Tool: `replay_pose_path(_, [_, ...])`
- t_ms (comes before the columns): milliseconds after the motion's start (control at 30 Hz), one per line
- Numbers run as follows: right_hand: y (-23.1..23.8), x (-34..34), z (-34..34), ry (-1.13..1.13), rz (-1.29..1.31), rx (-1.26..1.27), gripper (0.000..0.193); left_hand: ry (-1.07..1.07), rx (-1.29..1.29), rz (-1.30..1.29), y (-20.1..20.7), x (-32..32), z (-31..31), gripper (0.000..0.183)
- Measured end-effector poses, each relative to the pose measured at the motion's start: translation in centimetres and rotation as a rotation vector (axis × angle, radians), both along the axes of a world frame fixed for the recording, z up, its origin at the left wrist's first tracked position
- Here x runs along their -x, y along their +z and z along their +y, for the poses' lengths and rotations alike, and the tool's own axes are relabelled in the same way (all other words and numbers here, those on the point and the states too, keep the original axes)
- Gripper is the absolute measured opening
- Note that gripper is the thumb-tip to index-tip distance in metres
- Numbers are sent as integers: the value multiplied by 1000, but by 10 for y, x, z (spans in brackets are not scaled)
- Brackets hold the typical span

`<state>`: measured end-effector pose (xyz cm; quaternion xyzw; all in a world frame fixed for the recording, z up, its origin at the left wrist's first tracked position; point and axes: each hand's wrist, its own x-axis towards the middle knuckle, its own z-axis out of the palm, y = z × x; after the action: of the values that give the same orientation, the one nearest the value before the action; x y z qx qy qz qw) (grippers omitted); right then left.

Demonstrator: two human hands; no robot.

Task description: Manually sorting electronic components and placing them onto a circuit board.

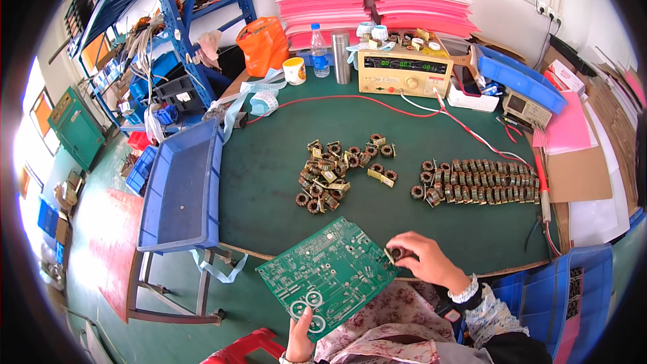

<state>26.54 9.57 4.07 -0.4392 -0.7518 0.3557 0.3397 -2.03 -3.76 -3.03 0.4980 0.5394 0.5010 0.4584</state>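
Note:
My left hand [300, 338] grips a green circuit board [330, 273] by its lower corner, thumb on top near several white printed rings. The board is tilted over the front edge of the bench. At the board's right corner, my right hand [428, 263] pinches a toroidal coil [399, 253] wound with copper wire. Whether the coil touches the board I cannot tell. Beyond the board lies a loose heap of similar coils [327, 172], some with pale yellow bases. More coils [475, 182] stand in tight rows on the right of the bench.
A blue tray [180, 189] sits at the left of the green bench top [269, 162]. At the back are a power supply [404, 73], a steel flask [341, 58], a water bottle [319, 50] and a mug [294, 71]. Red and white leads [465, 128] cross the right side. Blue bins [539, 296] stand at lower right.

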Motion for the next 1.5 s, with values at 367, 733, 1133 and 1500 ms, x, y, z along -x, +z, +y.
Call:
replay_pose_path(367, [-18, 3, -21, -102, 79, -23, 35, -32, 16, -51, 8, 2, 4, 59])
replay_pose_path(733, [-2, 26, -17, 19, -184, -135, 39, 126, 311, -706, 17, -12, 11, 34])
replay_pose_path(1133, [-3, -31, 49, -344, -468, -417, 39, -125, -130, 102, 10, 6, 8, 70])
replay_pose_path(1500, [-29, 6, 143, -202, -390, -605, 41, -73, 60, 101, 21, 1, 2, 60])
